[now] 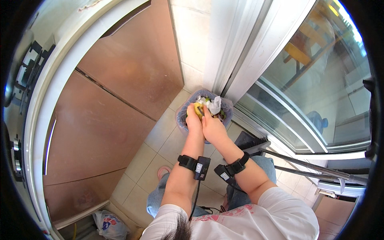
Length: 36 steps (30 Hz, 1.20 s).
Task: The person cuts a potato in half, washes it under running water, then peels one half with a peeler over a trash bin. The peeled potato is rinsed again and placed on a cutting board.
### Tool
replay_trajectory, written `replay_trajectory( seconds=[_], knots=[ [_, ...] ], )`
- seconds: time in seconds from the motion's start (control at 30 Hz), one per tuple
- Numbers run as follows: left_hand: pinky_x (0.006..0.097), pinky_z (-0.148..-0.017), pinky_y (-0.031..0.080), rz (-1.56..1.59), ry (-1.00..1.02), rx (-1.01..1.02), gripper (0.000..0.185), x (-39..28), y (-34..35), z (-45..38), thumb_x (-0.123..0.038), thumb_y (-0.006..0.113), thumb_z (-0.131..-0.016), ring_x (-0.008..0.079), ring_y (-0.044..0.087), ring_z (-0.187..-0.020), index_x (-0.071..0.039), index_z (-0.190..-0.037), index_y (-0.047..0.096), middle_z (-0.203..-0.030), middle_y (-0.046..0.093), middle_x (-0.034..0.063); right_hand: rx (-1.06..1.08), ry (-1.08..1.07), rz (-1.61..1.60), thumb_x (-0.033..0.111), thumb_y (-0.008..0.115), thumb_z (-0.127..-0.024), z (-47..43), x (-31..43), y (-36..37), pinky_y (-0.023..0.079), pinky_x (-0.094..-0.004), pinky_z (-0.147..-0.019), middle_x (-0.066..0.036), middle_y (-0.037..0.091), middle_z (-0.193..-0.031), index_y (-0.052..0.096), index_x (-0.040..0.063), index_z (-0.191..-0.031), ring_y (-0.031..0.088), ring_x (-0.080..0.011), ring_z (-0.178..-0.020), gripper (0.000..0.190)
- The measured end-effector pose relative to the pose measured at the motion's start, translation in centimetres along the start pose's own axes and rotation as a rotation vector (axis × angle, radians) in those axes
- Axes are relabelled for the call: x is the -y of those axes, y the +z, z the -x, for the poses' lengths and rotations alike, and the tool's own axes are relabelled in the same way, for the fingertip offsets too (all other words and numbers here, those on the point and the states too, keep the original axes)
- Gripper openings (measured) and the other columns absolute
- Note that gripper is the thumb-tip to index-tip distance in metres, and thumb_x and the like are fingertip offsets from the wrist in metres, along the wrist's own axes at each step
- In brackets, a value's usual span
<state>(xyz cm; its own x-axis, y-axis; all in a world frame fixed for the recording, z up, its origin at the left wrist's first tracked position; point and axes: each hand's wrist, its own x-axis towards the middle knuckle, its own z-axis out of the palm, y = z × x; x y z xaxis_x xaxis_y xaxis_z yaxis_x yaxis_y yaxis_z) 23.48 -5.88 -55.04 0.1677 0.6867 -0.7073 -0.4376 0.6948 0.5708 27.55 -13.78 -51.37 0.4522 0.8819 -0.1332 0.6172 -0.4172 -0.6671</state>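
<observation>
Over a waste bin [180,117] lined with a translucent plastic bag, both of my hands work close together. My left hand [194,120] grips a rounded yellow fruit or vegetable [197,106], probably a potato. Against its right side, my right hand [214,128] holds a small dark tool [201,110]. Fingers hide most of this tool, so I cannot tell whether it is a peeler or a knife. Crumpled white tissue or plastic [215,105] lies in the bin among green and dark scraps. Both forearms wear black straps with small cabled devices.
Brown cabinet doors [105,129] line the left side under a pale counter edge [39,90]. A sliding glass door [300,90] stands at the right. A dustpan [244,141] and long handles [309,163] are beside my right leg. A plastic bag [111,225] sits at lower left.
</observation>
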Motion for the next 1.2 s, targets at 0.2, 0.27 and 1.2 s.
replay_trajectory(
  seconds=[0.2,0.27,1.2],
  knots=[
    [0.0305,-0.062,0.047,0.129,0.061,0.163,0.04,-1.9,-0.7,-3.1,-0.044,0.052,-0.091,0.0205,0.062,-0.073,-0.005,-0.1,0.058,-0.087,0.066,0.0099,0.13,0.023,-0.064,0.026,0.039,-0.095,1.5,-0.7,1.5,0.047,-0.0537,-0.069,-0.028,0.062,-0.076,0.029,0.01,-0.144,0.062,-0.0449,-0.071,0.052],
    [0.0317,-0.065,0.047,0.183,0.023,0.199,0.046,-2.7,-1.1,-3.3,-0.051,0.05,-0.091,0.0203,0.063,-0.081,-0.008,-0.105,0.056,-0.094,0.066,0.0099,0.06,0.008,-0.109,0.027,0.039,-0.096,1.5,-1.9,2.4,0.048,-0.0534,-0.069,-0.028,0.063,-0.076,0.027,0.01,-0.144,0.062,-0.0438,-0.071,0.053],
    [0.028,-0.06,0.053,-0.12,0.207,0.422,0.029,-2.0,-2.9,-1.3,-0.027,0.067,-0.087,0.0162,0.064,-0.075,-0.003,-0.102,0.062,-0.092,0.066,0.0065,-0.067,-0.018,0.131,0.036,0.064,-0.084,-0.9,1.1,-2.9,0.05,-0.0454,-0.065,-0.022,0.065,-0.079,0.04,0.023,-0.14,0.063,-0.0392,-0.071,0.063]
  ],
)
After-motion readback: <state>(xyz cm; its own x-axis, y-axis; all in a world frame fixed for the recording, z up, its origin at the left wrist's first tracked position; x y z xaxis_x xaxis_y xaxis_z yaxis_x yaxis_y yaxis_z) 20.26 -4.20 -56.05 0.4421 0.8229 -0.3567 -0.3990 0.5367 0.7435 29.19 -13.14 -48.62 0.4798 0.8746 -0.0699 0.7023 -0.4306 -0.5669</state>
